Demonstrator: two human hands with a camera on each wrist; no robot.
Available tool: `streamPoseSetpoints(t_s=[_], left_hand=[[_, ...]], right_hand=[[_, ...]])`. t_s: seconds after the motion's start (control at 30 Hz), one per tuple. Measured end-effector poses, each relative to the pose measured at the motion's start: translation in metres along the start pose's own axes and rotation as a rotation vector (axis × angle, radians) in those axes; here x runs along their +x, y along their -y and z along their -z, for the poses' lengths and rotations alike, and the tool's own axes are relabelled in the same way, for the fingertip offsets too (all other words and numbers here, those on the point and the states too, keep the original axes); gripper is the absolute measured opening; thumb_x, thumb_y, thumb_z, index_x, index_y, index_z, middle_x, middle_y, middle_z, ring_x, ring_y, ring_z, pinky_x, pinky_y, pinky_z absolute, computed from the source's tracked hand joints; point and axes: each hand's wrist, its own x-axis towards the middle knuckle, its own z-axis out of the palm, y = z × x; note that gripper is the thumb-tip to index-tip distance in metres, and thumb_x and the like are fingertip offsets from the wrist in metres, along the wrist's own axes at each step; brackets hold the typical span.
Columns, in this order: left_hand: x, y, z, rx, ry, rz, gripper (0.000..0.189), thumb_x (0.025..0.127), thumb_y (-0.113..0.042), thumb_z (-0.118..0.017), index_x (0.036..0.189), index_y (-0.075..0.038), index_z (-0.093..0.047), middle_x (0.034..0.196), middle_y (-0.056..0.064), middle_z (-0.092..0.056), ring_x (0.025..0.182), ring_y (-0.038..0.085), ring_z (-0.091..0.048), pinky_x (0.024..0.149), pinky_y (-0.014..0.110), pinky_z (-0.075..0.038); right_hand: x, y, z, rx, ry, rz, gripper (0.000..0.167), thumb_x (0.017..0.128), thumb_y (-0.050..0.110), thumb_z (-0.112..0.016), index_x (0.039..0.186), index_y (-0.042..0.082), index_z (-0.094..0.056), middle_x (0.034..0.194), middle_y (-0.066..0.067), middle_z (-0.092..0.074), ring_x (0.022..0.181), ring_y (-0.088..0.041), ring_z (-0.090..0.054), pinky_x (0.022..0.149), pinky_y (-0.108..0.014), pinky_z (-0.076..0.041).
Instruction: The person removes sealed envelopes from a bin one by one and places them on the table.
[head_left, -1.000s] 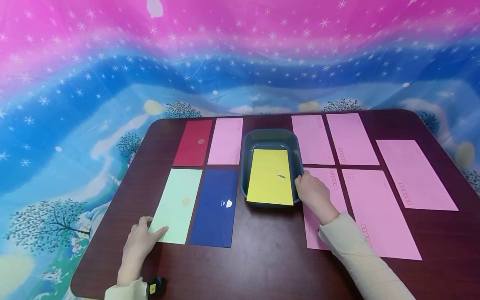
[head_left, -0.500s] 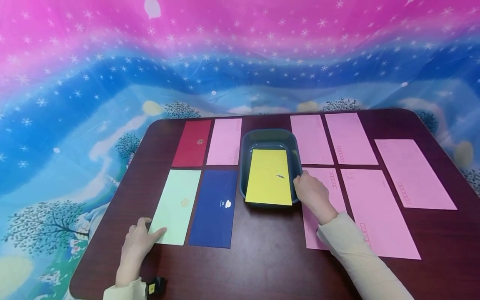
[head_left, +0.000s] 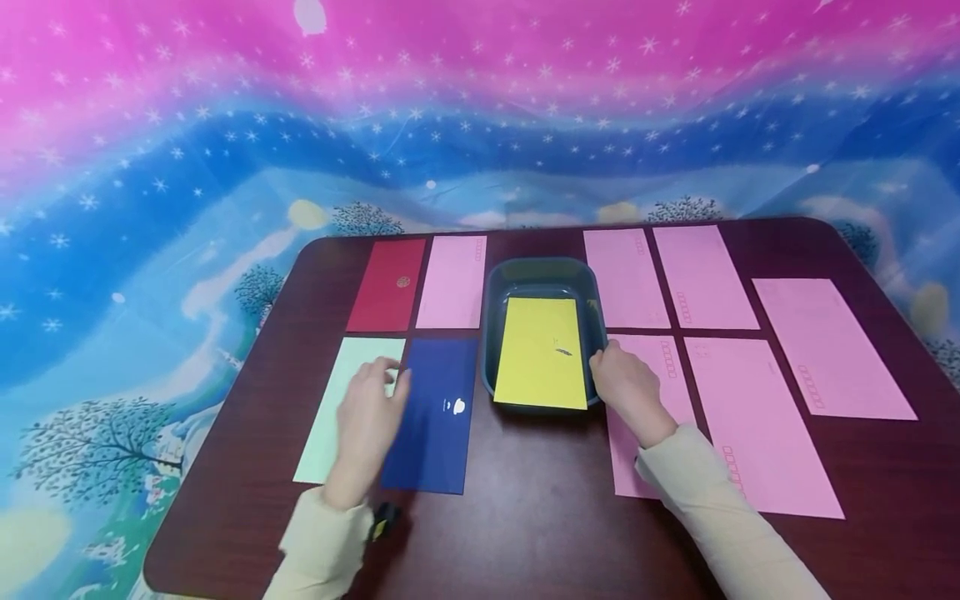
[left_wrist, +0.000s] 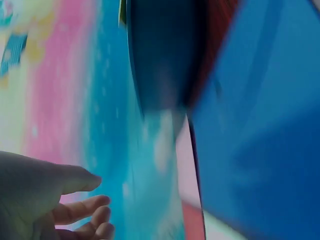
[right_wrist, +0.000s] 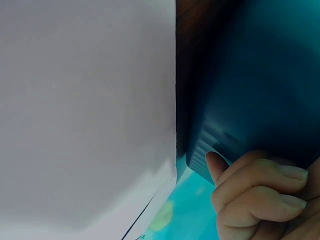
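My left hand (head_left: pixel 369 425) is over the pale green envelope (head_left: pixel 322 433) and the left edge of the dark blue envelope (head_left: pixel 431 433). Its fingers are loosely bent, and the left wrist view shows nothing between the thumb (left_wrist: pixel 80 179) and fingers. With my right hand (head_left: pixel 628 387) I grip the right rim of a dark teal plastic basin (head_left: pixel 542 271); in the right wrist view the curled fingers (right_wrist: pixel 260 200) are at its wall (right_wrist: pixel 265 75). A yellow envelope (head_left: pixel 540 358) lies in the basin, its near end overlapping the front rim.
On the brown table (head_left: pixel 525 533), a red envelope (head_left: pixel 386 283) and a pink envelope (head_left: pixel 450 283) lie at the back left. Several pink envelopes (head_left: pixel 765 425) are laid out right of the basin, one partly under my right arm. A printed cloth (head_left: pixel 480 133) hangs behind.
My left hand has left the near left corner of the pale green envelope and moved right and farther back, over the envelopes. The right hand and the basin have stayed put.
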Motion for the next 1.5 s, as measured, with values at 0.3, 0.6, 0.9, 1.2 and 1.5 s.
streamPoseSetpoints(t_s=[0.3,0.6,0.9,1.2,1.5], left_hand=[[0.003,-0.075,-0.039,0.047,0.033,-0.188,0.023,0.092,-0.030,-0.062,0.100,-0.011,-0.070,0.083,0.004,-0.066,0.076,0.020,-0.062,0.057,0.031,-0.050],[-0.002,-0.092,-0.062,0.269,0.073,-0.269,0.050,0.084,-0.051,-0.065,0.078,-0.001,-0.065,0.077,0.012,-0.054,0.070,0.020,-0.049,0.059,0.029,-0.045],[-0.004,-0.092,-0.069,0.294,0.045,-0.271,0.049,0.088,-0.046,-0.062,0.067,-0.001,-0.063,0.074,0.011,-0.051,0.067,0.021,-0.045,0.059,0.030,-0.043],[-0.005,-0.087,-0.073,0.179,0.020,-0.238,0.044,0.087,-0.044,-0.064,0.070,-0.003,-0.058,0.074,0.010,-0.050,0.066,0.020,-0.045,0.058,0.029,-0.041],[-0.005,-0.082,-0.071,0.073,0.030,-0.191,0.039,0.089,-0.042,-0.062,0.085,-0.004,-0.057,0.078,0.008,-0.049,0.070,0.018,-0.046,0.055,0.026,-0.042]], right_hand=[[0.000,0.000,0.000,-0.003,-0.003,0.000,0.043,0.101,0.024,-0.031,0.119,-0.013,-0.045,0.070,-0.014,-0.048,0.059,-0.023,-0.050,0.051,-0.028,-0.037],[-0.001,0.001,-0.001,-0.009,-0.005,-0.003,0.044,0.101,0.024,-0.031,0.121,-0.012,-0.044,0.070,-0.014,-0.049,0.058,-0.023,-0.050,0.051,-0.028,-0.037],[0.000,0.001,0.000,-0.013,0.005,-0.009,0.045,0.101,0.025,-0.030,0.123,-0.012,-0.043,0.070,-0.014,-0.048,0.058,-0.023,-0.049,0.051,-0.028,-0.037],[0.000,0.002,-0.001,-0.029,0.006,-0.013,0.046,0.101,0.025,-0.030,0.125,-0.013,-0.043,0.070,-0.014,-0.048,0.059,-0.024,-0.050,0.052,-0.028,-0.037],[0.000,0.001,-0.001,-0.040,0.010,-0.023,0.043,0.101,0.025,-0.030,0.119,-0.011,-0.044,0.072,-0.015,-0.049,0.061,-0.025,-0.051,0.052,-0.029,-0.038]])
